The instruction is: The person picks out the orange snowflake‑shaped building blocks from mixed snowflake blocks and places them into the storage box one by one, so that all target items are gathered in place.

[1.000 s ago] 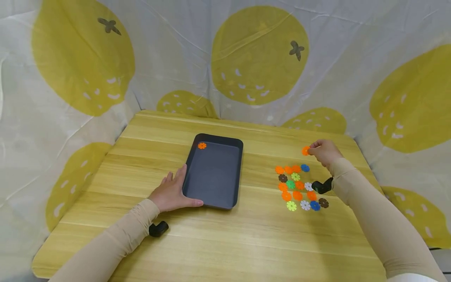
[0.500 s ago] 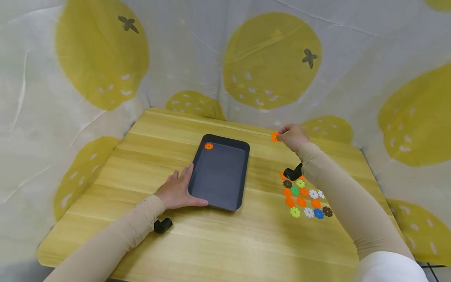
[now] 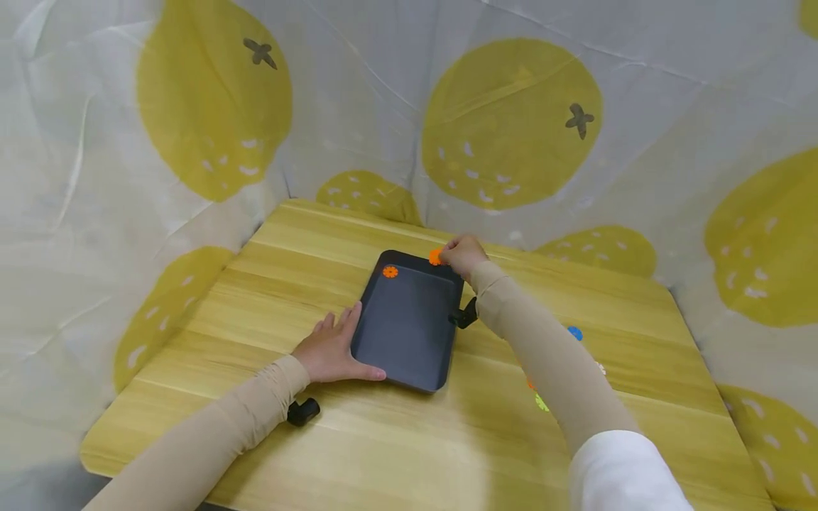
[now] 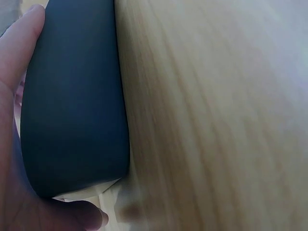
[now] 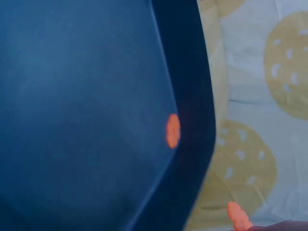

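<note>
My right hand pinches an orange flower-shaped plastic disc over the far right corner of a dark grey rectangular baking tray. In the right wrist view the pinched disc appears at the bottom edge, beside a bit of fingertip. A second orange disc lies inside the tray at its far left corner. My left hand rests against the tray's near left corner, fingers straight along the left side and thumb along the near side. The left wrist view shows the tray's outer wall close to that hand.
To the right on the wooden table, my right arm hides most of a group of loose discs; a blue disc and a yellow-green disc show beside the sleeve. A lemon-patterned curtain encloses the table's back and sides.
My right hand has carried the orange disc leftward from above the loose discs to over the tray. My left hand stays at the tray's corner. The head view has shifted slightly.
</note>
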`<state>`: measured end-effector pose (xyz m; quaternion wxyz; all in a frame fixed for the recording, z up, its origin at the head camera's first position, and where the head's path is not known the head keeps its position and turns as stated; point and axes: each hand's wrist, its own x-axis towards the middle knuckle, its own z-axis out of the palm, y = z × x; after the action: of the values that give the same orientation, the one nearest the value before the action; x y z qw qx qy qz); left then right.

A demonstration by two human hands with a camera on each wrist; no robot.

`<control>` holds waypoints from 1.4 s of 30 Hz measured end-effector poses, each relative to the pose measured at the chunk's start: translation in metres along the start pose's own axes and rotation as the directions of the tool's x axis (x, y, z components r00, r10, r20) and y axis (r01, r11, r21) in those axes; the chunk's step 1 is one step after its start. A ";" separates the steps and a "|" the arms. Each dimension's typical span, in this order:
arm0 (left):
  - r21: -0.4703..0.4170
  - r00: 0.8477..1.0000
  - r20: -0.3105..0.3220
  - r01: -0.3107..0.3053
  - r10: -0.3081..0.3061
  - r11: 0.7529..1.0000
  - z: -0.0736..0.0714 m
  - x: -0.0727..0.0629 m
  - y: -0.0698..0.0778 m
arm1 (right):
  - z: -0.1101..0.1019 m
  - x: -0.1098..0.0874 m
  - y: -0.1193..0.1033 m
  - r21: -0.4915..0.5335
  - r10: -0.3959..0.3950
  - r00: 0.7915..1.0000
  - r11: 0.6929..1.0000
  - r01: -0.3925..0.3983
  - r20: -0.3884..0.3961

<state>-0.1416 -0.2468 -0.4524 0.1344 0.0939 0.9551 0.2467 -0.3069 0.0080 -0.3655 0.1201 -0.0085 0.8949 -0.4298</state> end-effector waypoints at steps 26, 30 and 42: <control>0.015 1.000 -0.013 -0.004 0.005 1.000 0.002 0.000 -0.003 | 0.081 0.039 0.015 -0.007 0.213 0.977 0.977 -0.213 -0.001; 0.022 1.000 -0.024 -0.013 0.013 1.000 0.001 0.000 -0.002 | 0.081 0.037 0.012 -0.026 0.226 0.974 0.974 -0.226 -0.008; 0.034 1.000 -0.011 0.003 -0.003 0.999 0.002 0.001 -0.001 | 0.073 0.029 0.015 -0.019 0.164 0.986 0.986 -0.164 0.037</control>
<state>-0.1420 -0.2465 -0.4544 0.1278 0.0932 0.9600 0.2308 -0.3179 -0.0419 -0.4268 0.1723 0.0558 0.8934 -0.4112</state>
